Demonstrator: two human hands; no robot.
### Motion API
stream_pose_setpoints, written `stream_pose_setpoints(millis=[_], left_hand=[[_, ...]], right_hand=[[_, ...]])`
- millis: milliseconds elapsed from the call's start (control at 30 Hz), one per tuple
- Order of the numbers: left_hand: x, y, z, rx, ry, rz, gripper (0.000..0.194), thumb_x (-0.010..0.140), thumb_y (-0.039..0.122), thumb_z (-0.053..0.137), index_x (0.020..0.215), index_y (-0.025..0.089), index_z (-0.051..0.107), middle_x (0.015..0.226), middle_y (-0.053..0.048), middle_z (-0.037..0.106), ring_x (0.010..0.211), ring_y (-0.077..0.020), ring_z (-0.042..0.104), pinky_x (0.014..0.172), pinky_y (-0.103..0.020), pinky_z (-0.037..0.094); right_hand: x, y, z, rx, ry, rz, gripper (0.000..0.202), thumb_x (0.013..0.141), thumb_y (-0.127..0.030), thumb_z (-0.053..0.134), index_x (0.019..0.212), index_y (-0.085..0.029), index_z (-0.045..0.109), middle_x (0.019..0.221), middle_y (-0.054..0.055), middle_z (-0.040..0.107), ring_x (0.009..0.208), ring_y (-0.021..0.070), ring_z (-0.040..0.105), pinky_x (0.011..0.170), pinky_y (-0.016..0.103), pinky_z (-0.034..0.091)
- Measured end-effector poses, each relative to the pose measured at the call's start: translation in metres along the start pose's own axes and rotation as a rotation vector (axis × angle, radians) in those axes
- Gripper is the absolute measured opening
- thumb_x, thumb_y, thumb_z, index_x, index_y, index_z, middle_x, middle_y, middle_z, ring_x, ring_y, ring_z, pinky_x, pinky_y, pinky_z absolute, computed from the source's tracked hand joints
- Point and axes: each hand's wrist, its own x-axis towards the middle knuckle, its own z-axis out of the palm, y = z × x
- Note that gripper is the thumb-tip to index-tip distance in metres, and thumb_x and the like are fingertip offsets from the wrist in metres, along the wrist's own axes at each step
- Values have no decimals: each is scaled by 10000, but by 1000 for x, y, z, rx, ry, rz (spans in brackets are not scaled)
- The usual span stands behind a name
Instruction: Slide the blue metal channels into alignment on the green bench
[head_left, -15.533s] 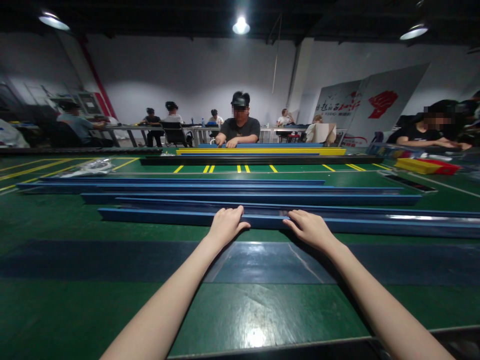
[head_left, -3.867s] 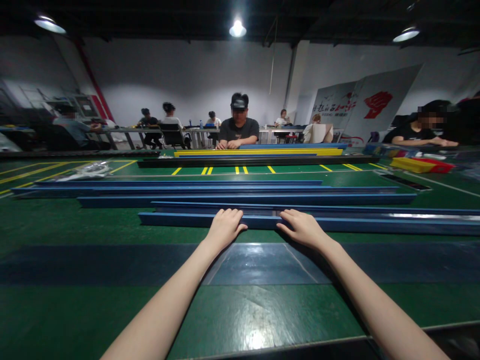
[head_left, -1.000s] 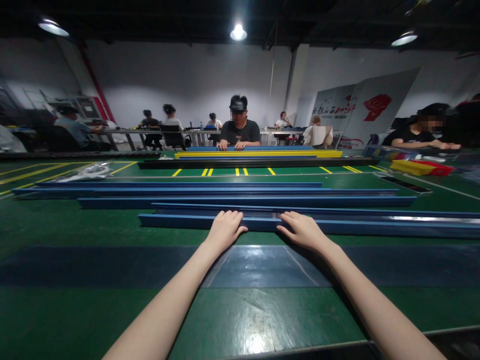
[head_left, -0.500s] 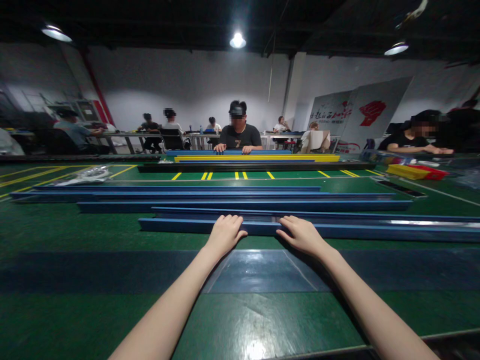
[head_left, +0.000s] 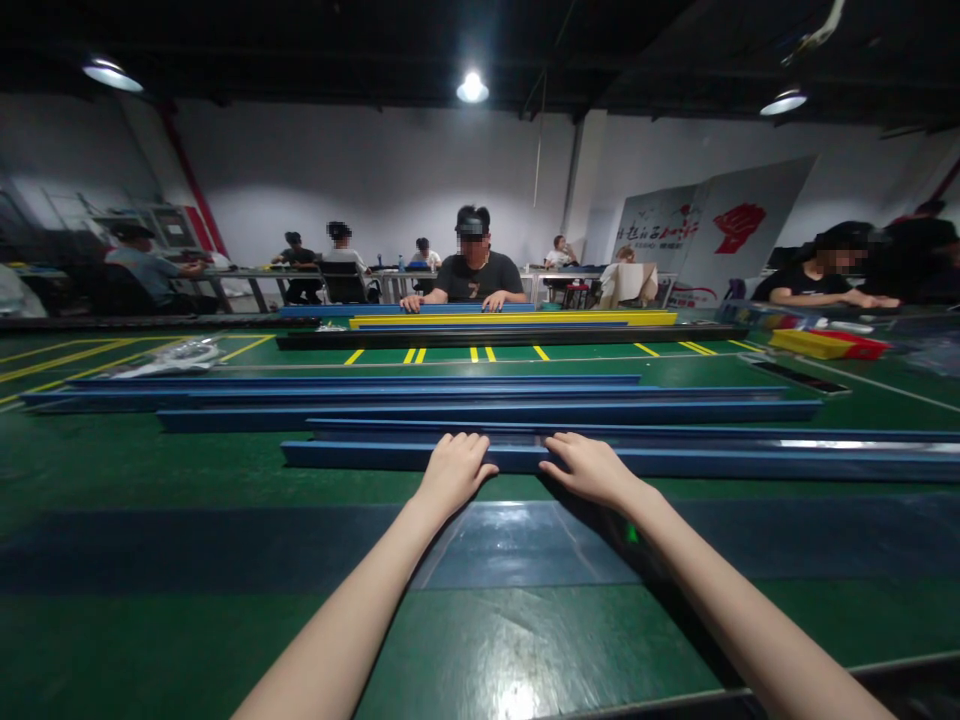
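My left hand [head_left: 455,470] and my right hand [head_left: 589,466] rest a short way apart on the nearest blue channel [head_left: 360,455], a long U-shaped strip. Each is closed over its front wall, thumb on the near side and fingers curled over the edge; the fingertips are hidden inside. Clear film shines within the channel toward the right. Between my forearms and beyond them, a flat transparent strip [head_left: 517,545] lies across the green table [head_left: 480,640], closer to me than the channel.
More blue channels [head_left: 247,418] lie parallel just beyond. Past them are a black strip [head_left: 450,338], a yellow strip [head_left: 517,320] and a co-worker [head_left: 478,270] with both hands on another blue strip. A plastic bag [head_left: 180,355], a phone [head_left: 795,374] and trays [head_left: 829,345] sit toward the sides.
My right hand has shifted slightly left along the channel, closer to my left hand. Across the table, the co-worker's blue strip and one of that person's hands have moved left.
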Motion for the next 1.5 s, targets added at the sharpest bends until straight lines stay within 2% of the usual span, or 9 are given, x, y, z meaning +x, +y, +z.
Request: stream_pose_setpoints(millis=[100, 233, 367, 467, 767, 1067, 1500], left_hand=[[0, 0, 0, 2, 5, -1, 239, 802, 393, 498, 865, 162, 507, 852, -39, 599, 808, -195, 516, 673, -305, 325], [-1, 0, 0, 0, 10, 1, 244, 803, 395, 496, 871, 161, 508, 853, -39, 601, 808, -197, 518, 676, -307, 329], [-1, 0, 0, 0, 4, 3, 241, 801, 390, 500, 875, 161, 511, 853, -40, 602, 810, -198, 520, 678, -310, 335], [-1, 0, -1, 6, 2, 5, 247, 800, 393, 500, 888, 162, 511, 856, -43, 601, 815, -198, 520, 683, -311, 338], [-2, -1, -1, 15, -4, 29, 285, 806, 398, 488, 946, 150, 503, 892, -47, 597, 837, -203, 524, 703, -312, 348], [-1, 4, -5, -31, 16, 63, 291, 812, 401, 482, 968, 156, 494, 895, -42, 598, 834, -184, 531, 708, -293, 343], [-1, -2, -8, 11, 11, -1, 343, 798, 496, 444, 840, 170, 541, 848, -43, 603, 809, -184, 529, 684, -297, 308]], right_hand=[[9, -10, -3, 17, -20, -6, 302, 850, -406, 352, 943, -194, 547, 952, 65, 612, 869, 176, 560, 628, 234, 348], [17, -19, -2, 57, 31, 6, 253, 840, -406, 398, 880, -207, 550, 906, 37, 621, 838, 160, 567, 584, 224, 314], [17, -19, 2, 96, 111, 15, 161, 805, -351, 496, 846, -200, 534, 873, 19, 614, 820, 141, 558, 570, 220, 288], [15, -18, 3, 81, 147, -1, 149, 815, -328, 489, 829, -186, 533, 851, 29, 608, 831, 140, 547, 587, 222, 287], [14, -20, 1, 18, 148, -2, 145, 822, -310, 480, 811, -178, 539, 846, 39, 617, 819, 144, 554, 556, 229, 262], [1, -10, -6, 3, 142, 29, 139, 801, -303, 485, 760, -185, 545, 809, 26, 626, 778, 144, 565, 527, 243, 219], [-11, 9, -9, -2, 96, 142, 151, 779, -324, 479, 732, -201, 553, 792, 19, 633, 733, 152, 565, 526, 250, 206]])
